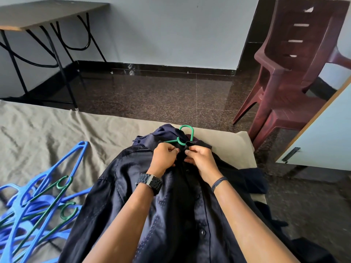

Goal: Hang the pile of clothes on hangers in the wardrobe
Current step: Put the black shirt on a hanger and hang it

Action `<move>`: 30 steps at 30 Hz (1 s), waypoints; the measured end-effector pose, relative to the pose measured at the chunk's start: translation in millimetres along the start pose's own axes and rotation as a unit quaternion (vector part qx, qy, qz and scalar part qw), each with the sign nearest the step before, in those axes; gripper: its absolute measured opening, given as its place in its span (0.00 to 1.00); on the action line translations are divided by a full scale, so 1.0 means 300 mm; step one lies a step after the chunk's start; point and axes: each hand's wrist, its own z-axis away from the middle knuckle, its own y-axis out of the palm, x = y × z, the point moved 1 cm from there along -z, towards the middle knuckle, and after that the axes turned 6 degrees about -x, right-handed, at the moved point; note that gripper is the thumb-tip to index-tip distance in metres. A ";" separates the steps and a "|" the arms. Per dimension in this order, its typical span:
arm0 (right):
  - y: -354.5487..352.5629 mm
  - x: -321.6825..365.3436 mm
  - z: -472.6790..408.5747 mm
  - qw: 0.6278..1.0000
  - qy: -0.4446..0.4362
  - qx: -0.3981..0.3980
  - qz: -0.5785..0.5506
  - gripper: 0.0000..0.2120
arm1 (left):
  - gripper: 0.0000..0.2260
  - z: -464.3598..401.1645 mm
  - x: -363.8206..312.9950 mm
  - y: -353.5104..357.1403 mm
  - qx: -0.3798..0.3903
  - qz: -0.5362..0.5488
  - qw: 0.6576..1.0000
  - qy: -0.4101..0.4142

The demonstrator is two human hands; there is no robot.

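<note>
Olive-grey bedsheet [47, 126] covers the bed where a dark navy button-up shirt [133, 186] lies face up, collar away from the person, length running toward them. A green plastic hanger [185, 134] sits inside it, hook poking past the collar. Left hand [164, 158] and right hand [201, 158] pinch the placket near the collar, probably fastening the top button so it stays hung.

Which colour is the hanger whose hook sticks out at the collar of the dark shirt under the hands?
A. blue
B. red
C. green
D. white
C: the hook of the green hanger pokes out above the shirt collar, just beyond the left hand and right hand pinching the fabric.
</note>
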 end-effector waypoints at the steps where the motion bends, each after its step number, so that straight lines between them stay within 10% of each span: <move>1: -0.003 0.003 0.005 0.999 0.014 0.016 -0.042 0.08 | 0.11 0.007 -0.007 -0.001 0.007 0.034 0.999 -0.015; 30: -0.008 -0.017 0.039 0.997 -0.060 0.045 0.025 0.05 | 0.08 0.061 0.025 0.038 -0.018 0.156 0.987 -0.046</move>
